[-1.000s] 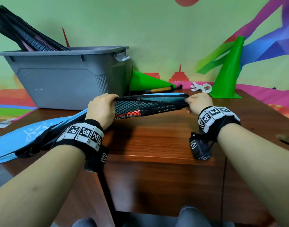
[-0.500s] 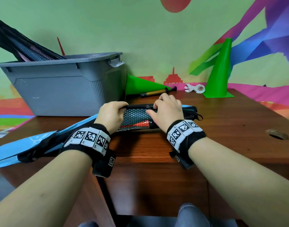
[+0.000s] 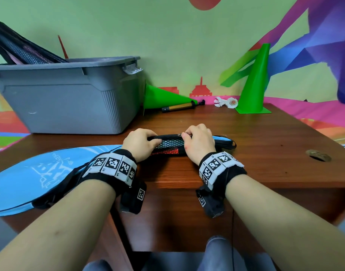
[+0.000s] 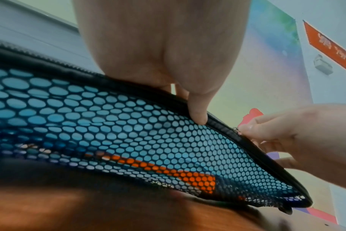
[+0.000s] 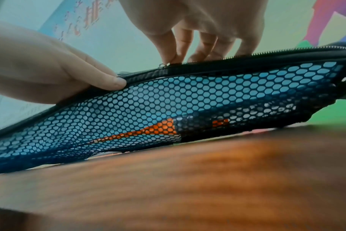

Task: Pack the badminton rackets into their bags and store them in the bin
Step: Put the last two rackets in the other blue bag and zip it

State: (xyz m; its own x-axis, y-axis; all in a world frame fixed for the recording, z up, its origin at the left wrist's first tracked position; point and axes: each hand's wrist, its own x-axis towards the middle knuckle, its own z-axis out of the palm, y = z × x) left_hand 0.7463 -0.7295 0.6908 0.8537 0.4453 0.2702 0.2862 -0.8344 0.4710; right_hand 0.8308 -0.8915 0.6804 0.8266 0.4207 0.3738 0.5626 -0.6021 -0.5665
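A blue racket bag (image 3: pixel 40 177) with a black mesh side (image 3: pixel 168 144) lies across the wooden table (image 3: pixel 255 153). An orange and black racket handle (image 5: pixel 160 130) shows through the mesh (image 4: pixel 128 132). My left hand (image 3: pixel 140 142) grips the bag's black zipper edge, thumb on the mesh (image 4: pixel 198 115). My right hand (image 3: pixel 199 141) pinches the zipper pull (image 5: pixel 165 64) on the bag's top edge, a little right of the left hand. The grey bin (image 3: pixel 70 94) stands at the back left with dark bagged rackets (image 3: pixel 21 51) sticking out of it.
A green cone (image 3: pixel 163 98) lies on its side beside the bin, with a small black and gold pump (image 3: pixel 179 107) in front. Another green cone (image 3: pixel 255 81) stands at the back right next to white shuttlecocks (image 3: pixel 226 102). A round hole (image 3: pixel 318 155) is in the tabletop at right.
My right hand has slid left along the bag's top edge from its narrow end toward my left hand. The bag has dropped closer to the table. The left hand keeps its grip.
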